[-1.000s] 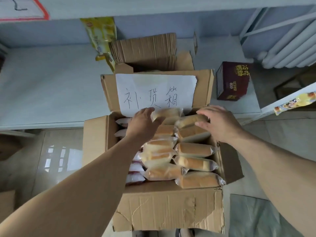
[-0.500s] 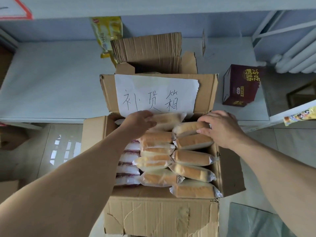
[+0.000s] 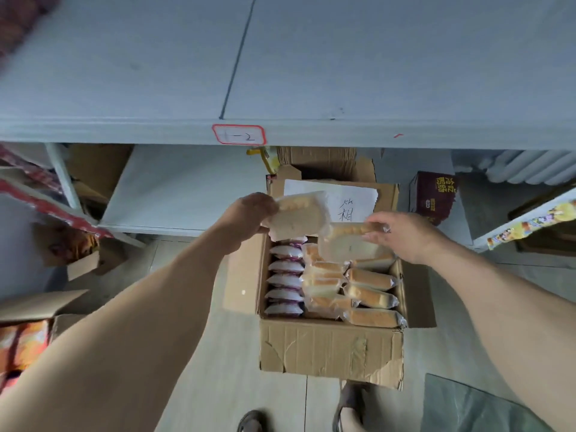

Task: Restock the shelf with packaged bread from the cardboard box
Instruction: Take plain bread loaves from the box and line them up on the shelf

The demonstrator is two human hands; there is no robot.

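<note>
An open cardboard box (image 3: pixel 330 347) stands on the floor, filled with rows of packaged bread (image 3: pixel 367 296) and purple-white packets (image 3: pixel 285 280). My left hand (image 3: pixel 249 215) grips one bread pack (image 3: pixel 297 218) lifted above the box's back left corner. My right hand (image 3: pixel 405 233) pinches a second bread pack (image 3: pixel 349 241) by its top edge, just above the box. A grey shelf (image 3: pixel 343 73) spans the upper view, with a label reading 1-2 (image 3: pixel 239 135) on its front edge. A paper note (image 3: pixel 355 202) is stuck on the box's back flap.
A lower shelf board (image 3: pixel 174 188) lies behind left of the box. A dark red carton (image 3: pixel 434 194) sits at the right, a radiator (image 3: pixel 530 166) beyond it. Boxes of snacks (image 3: pixel 25 341) stand at the left. My feet (image 3: pixel 349 410) are beneath the box.
Both hands have each lifted a bread pack out of the box. My view has tilted up, bringing the upper shelf into sight.
</note>
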